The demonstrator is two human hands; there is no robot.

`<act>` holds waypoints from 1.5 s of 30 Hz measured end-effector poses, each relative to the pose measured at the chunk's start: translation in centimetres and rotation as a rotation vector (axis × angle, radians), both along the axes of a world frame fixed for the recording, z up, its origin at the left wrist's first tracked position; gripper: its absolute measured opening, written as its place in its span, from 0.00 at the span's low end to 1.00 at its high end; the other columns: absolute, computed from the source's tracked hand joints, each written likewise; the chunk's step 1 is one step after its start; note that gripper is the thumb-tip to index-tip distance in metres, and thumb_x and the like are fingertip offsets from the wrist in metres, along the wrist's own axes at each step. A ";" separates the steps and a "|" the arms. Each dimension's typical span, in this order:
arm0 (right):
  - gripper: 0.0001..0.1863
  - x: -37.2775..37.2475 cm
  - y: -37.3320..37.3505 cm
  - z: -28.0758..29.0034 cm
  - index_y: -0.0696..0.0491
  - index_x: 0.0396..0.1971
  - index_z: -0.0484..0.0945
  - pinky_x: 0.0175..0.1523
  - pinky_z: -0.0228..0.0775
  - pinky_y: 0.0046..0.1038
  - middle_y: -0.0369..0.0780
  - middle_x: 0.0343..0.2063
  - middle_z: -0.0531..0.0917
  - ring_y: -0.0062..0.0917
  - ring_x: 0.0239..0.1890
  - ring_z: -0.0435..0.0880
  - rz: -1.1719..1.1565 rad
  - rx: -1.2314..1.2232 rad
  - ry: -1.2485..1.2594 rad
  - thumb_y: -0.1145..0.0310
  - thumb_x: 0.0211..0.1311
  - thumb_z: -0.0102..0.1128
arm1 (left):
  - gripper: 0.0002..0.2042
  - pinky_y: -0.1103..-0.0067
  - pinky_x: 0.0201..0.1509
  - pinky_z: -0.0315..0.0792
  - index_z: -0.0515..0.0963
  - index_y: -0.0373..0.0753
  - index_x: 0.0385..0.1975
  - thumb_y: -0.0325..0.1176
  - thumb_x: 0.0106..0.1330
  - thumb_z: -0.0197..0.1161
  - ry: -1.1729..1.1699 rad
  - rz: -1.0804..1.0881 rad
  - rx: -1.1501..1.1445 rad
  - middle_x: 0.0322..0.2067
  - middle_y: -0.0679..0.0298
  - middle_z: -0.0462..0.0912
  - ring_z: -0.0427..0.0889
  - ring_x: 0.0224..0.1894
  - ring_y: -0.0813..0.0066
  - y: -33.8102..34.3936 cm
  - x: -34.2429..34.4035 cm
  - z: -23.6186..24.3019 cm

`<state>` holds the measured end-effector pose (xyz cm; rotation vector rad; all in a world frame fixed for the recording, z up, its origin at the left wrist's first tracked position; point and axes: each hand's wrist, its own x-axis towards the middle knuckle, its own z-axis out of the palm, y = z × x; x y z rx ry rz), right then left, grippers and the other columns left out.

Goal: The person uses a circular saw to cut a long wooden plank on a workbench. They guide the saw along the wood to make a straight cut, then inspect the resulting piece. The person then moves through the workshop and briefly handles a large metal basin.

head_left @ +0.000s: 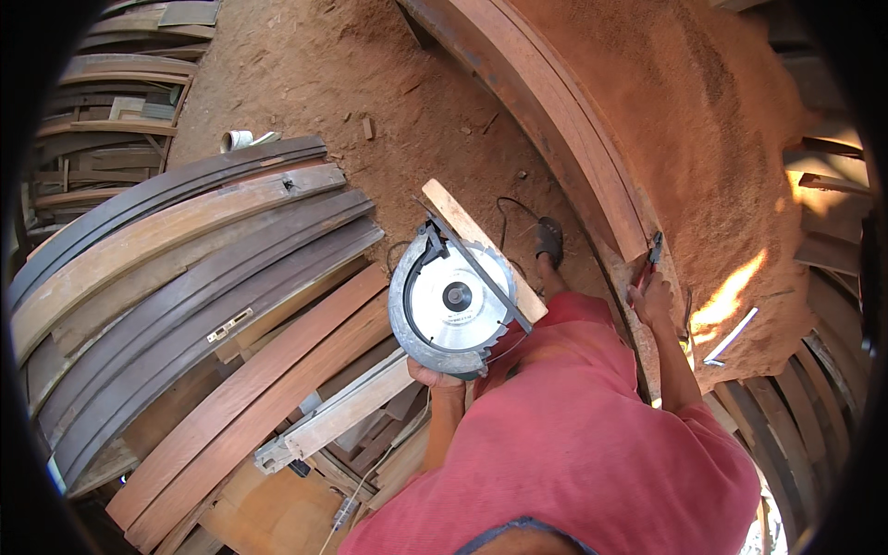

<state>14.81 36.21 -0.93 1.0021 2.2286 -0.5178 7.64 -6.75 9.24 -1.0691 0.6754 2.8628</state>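
Note:
My left hand [435,376] is wrapped round the rear of a circular saw [460,301], its fingers mostly hidden beneath. The saw's silver toothed blade faces me, and a pale wooden strip [472,231] lies along its base plate. On the right, my right hand [652,298] grips pliers [651,264] by their red handles. Their dark jaws point away from me, beside the near end of a long reddish-brown timber [583,153]. That timber rests on a longer dark support running away from me; whether the jaws touch it I cannot tell.
Old planks and frame pieces [194,268] are stacked at the left, close to the saw. Sawdust [684,120] heaps up right of the timber. A cable [504,217] trails on the ground near my shod foot [549,242]. More boards [786,407] lie at the lower right.

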 end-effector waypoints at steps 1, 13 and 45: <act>0.38 0.6 -0.7 -1.5 0.59 0.59 0.60 0.56 0.65 0.53 0.59 0.49 0.70 0.58 0.52 0.72 -0.007 0.037 0.046 0.57 0.55 0.68 | 0.29 0.57 0.70 0.66 0.71 0.33 0.61 0.40 0.58 0.56 -0.001 -0.003 0.009 0.61 0.50 0.74 0.73 0.64 0.53 -0.1 0.1 -0.3; 0.23 2.9 1.4 -5.9 0.57 0.52 0.68 0.42 0.73 0.40 0.52 0.41 0.75 0.43 0.40 0.80 -0.262 -0.064 0.210 0.72 0.55 0.58 | 0.05 0.79 0.28 0.66 0.70 0.45 0.24 0.31 0.51 0.60 -0.003 -0.090 0.180 0.20 0.73 0.70 0.70 0.23 0.79 1.5 -1.3 -2.4; 0.18 -13.6 -12.6 15.1 0.59 0.50 0.78 0.54 0.70 0.38 0.53 0.41 0.83 0.40 0.48 0.82 0.488 -1.037 -0.155 0.68 0.62 0.54 | 0.06 0.70 0.36 0.72 0.72 0.42 0.17 0.30 0.51 0.63 -0.289 -0.012 0.079 0.18 0.67 0.73 0.76 0.25 0.70 -0.5 -3.5 -9.0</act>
